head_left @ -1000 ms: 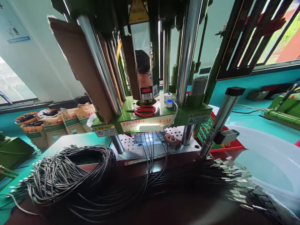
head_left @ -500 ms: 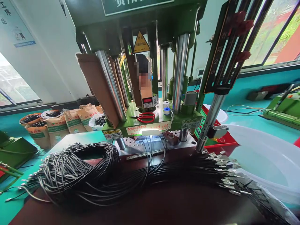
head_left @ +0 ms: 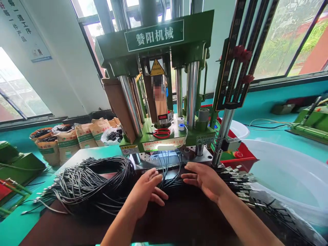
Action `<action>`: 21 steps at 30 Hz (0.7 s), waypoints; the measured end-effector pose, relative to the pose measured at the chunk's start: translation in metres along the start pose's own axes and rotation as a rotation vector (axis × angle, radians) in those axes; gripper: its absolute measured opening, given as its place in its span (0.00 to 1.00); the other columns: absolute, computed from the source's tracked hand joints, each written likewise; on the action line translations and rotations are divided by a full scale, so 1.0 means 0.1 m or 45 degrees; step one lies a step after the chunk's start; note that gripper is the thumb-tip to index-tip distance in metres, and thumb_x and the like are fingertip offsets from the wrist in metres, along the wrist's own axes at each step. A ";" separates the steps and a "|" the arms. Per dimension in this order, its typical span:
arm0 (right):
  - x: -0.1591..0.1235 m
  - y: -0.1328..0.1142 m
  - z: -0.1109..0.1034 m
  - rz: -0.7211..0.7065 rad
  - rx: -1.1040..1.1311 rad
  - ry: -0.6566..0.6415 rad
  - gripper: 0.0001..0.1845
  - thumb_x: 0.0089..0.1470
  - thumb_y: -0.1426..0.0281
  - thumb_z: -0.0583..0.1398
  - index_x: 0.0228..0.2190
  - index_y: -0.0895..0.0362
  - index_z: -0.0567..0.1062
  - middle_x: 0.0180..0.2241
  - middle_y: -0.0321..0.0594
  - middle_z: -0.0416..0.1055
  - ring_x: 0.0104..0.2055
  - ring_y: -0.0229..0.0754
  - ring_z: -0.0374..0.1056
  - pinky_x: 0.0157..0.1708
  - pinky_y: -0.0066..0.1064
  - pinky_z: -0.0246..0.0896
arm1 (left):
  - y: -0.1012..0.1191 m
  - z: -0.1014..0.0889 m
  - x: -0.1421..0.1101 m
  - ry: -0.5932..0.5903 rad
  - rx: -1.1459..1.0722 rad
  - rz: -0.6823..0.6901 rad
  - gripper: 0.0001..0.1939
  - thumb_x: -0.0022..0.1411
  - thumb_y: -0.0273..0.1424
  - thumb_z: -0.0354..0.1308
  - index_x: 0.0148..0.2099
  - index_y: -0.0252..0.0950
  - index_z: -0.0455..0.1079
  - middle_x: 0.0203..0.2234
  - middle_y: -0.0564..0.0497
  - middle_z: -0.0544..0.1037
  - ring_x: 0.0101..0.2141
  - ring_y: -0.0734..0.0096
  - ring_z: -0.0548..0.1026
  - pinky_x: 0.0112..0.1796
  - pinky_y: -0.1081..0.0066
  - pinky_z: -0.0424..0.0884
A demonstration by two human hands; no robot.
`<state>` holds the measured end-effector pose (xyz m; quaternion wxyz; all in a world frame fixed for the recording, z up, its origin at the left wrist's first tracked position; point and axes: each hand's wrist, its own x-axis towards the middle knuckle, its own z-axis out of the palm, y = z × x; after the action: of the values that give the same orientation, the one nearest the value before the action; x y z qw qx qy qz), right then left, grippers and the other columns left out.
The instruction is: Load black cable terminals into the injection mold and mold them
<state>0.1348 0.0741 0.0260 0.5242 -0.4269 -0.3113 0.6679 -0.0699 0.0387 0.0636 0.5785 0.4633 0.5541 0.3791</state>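
My left hand hovers over the front of the dark table, fingers apart and holding nothing. Across from it, my right hand is likewise open, with its fingers pointing inward. Between and behind them, several thin black cables hang out of the green press. A large coiled bundle of black cables lies to the left of my left hand. Beyond my right hand, the bundle's metal cable ends fan out on the table. Red-handled scissors or snips rest on the press ledge.
A steel column rises on the right, beside a red tray and a big white tub. Paper sacks stand on the floor at the left. Cardboard leans on the press. A person shows behind it.
Both my hands have come into view from below and reach toward the hanging cables. The view has tilted up, so more of the press top shows.
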 end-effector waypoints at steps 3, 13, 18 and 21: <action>0.10 0.04 0.08 0.129 0.087 -0.056 0.06 0.52 0.72 0.62 0.30 0.62 0.70 0.37 0.47 0.69 0.31 0.41 0.73 0.31 0.31 0.74 | 0.00 0.07 0.10 -0.056 -0.024 -0.048 0.35 0.58 0.42 0.56 0.62 0.34 0.51 0.59 0.31 0.57 0.24 0.72 0.77 0.18 0.73 0.71; 0.01 0.23 0.34 0.265 0.061 -0.437 0.12 0.53 0.64 0.62 0.34 0.61 0.71 0.30 0.38 0.69 0.26 0.38 0.71 0.18 0.25 0.66 | 0.01 0.23 0.04 -0.026 -0.098 -0.068 0.31 0.57 0.39 0.56 0.59 0.33 0.52 0.52 0.35 0.67 0.19 0.78 0.73 0.17 0.75 0.69; 0.01 0.33 0.48 0.320 0.310 -0.516 0.06 0.52 0.72 0.60 0.34 0.60 0.69 0.27 0.34 0.68 0.20 0.32 0.67 0.16 0.20 0.61 | -0.38 0.36 -0.28 0.273 0.313 0.219 0.22 0.63 0.39 0.50 0.57 0.39 0.59 0.35 0.45 0.77 0.22 0.72 0.74 0.21 0.72 0.70; -0.01 0.29 0.59 0.394 0.506 -0.480 0.08 0.48 0.77 0.60 0.34 0.60 0.68 0.32 0.35 0.70 0.23 0.32 0.67 0.17 0.19 0.61 | -0.88 0.47 -0.45 0.083 0.737 0.809 0.14 0.66 0.34 0.44 0.42 0.43 0.71 0.33 0.46 0.79 0.32 0.67 0.76 0.33 0.68 0.71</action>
<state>0.0691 0.0678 0.0274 0.4224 -0.2270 -0.1977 0.8550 -0.0347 -0.0346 -0.0091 0.2615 0.7419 0.4853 0.3817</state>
